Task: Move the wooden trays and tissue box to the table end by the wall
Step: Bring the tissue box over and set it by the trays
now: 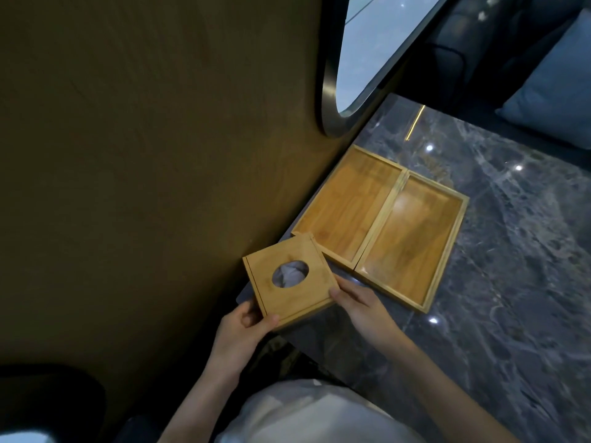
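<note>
- The tissue box (289, 278), wooden with a round hole in its lid and white tissue showing through, sat tilted in my two hands at the table's near corner by the wall; I cannot tell whether its underside touched the table.
- My left hand (238, 330) gripped the box's near left corner, thumb laid over the lid's edge and fingers curled beneath.
- My right hand (358, 302) clasped the box's right side, thumb pressed against its near right corner.
- The box's far corner reached the near end of the first wooden tray (347, 207), which lay flat along the table edge by the wall.
- The second wooden tray (412, 241) lay right beside the first, their long rims touching, on the side away from the wall.
- Both trays were empty, their bases glossy.
- The table (511, 282) was dark grey marble with pale veins.
- The wall (144, 155) was brown, with an oval window (367, 59) set in it beyond the trays.
- A blue cushion (556, 84) lay past the table's far edge.
</note>
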Action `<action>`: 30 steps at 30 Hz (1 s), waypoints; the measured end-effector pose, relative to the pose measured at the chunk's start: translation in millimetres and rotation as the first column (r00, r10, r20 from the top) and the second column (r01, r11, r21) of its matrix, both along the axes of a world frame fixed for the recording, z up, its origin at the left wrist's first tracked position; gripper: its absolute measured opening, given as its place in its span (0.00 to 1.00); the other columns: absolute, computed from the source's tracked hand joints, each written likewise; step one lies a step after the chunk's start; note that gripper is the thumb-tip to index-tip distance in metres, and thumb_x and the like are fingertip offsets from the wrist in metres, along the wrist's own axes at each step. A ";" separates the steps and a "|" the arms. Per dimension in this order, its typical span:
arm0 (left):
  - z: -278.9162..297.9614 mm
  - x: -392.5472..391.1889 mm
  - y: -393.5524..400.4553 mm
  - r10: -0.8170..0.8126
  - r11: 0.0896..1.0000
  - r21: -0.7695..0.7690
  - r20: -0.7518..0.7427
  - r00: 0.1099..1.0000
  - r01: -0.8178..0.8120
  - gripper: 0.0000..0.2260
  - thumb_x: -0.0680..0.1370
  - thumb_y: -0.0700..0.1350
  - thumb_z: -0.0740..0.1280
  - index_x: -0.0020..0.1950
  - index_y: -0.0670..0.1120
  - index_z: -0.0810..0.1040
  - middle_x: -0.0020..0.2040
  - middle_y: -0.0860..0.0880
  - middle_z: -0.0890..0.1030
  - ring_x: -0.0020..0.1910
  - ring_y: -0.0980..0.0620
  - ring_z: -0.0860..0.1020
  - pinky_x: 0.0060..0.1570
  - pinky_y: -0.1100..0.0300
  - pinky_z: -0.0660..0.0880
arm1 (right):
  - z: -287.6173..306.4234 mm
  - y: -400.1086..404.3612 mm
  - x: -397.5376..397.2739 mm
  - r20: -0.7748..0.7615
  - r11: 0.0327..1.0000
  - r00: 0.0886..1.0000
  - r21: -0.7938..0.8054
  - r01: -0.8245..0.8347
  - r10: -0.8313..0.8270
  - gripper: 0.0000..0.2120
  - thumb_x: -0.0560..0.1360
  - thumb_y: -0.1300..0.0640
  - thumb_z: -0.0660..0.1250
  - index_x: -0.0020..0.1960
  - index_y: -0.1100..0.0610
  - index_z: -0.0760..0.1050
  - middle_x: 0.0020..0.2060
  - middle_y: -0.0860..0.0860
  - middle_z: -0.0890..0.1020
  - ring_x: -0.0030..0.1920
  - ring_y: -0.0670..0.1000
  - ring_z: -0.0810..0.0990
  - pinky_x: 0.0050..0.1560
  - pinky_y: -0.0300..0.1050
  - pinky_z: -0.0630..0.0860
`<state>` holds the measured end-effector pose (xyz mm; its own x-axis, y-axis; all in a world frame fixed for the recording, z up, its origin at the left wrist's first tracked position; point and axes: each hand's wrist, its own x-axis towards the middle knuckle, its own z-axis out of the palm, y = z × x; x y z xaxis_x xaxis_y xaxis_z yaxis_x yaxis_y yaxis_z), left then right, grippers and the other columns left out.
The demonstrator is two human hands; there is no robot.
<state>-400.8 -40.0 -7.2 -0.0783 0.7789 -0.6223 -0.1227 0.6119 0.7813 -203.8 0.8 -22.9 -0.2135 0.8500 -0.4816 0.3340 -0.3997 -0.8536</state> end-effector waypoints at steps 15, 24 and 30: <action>-6.6 13.2 13.1 0.079 0.984 -0.172 0.164 0.983 -0.050 0.04 0.74 0.36 0.65 0.47 0.38 0.77 0.43 0.42 0.81 0.43 0.46 0.79 0.31 0.67 0.80 | 11.7 45.5 -8.5 0.103 0.995 0.993 0.078 -0.064 0.055 0.18 0.79 0.53 0.55 0.67 0.55 0.70 0.63 0.51 0.75 0.64 0.48 0.70 0.61 0.38 0.62; -12.0 17.8 16.5 0.034 0.995 -0.095 0.023 0.999 -0.032 0.03 0.74 0.40 0.67 0.40 0.44 0.78 0.41 0.45 0.82 0.39 0.50 0.82 0.31 0.68 0.78 | 9.8 55.1 -11.5 0.116 0.993 0.993 0.104 -0.046 0.034 0.17 0.80 0.53 0.54 0.65 0.55 0.70 0.60 0.49 0.76 0.58 0.43 0.70 0.57 0.35 0.64; -13.6 16.4 20.6 0.011 0.997 -0.072 -0.027 1.000 -0.013 0.04 0.74 0.41 0.67 0.39 0.45 0.78 0.39 0.47 0.82 0.36 0.53 0.82 0.34 0.68 0.79 | 9.8 58.9 -13.9 0.123 0.992 0.991 0.109 -0.063 0.050 0.17 0.80 0.52 0.54 0.65 0.56 0.71 0.59 0.50 0.76 0.58 0.45 0.71 0.58 0.38 0.63</action>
